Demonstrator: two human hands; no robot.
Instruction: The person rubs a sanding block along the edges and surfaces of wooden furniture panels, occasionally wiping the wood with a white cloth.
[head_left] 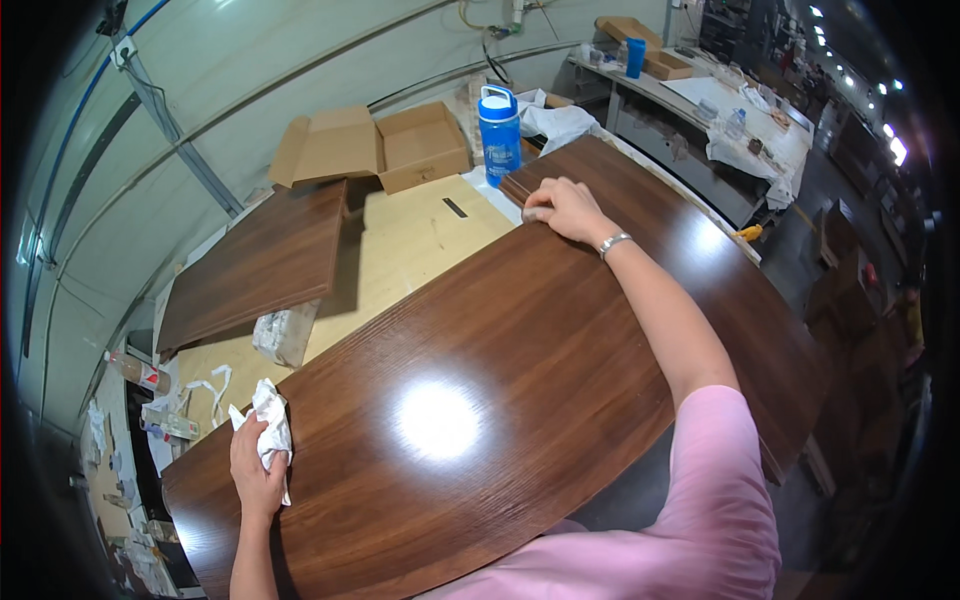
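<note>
A large dark-brown wood-grain panel with a glossy face lies in front of me. My left hand is closed on a crumpled white cloth, which rests on the panel near its left end. At the panel's far edge is my right hand, its fingers curled down. A small pale thing shows under those fingertips, too covered to name. Beneath my right forearm stretches a second brown panel area on the right, reflecting light.
A smaller brown panel sits raised on a wrapped white block. Behind are an open cardboard box and a blue bottle. Another bottle lies at the left. A cluttered workbench stands far right.
</note>
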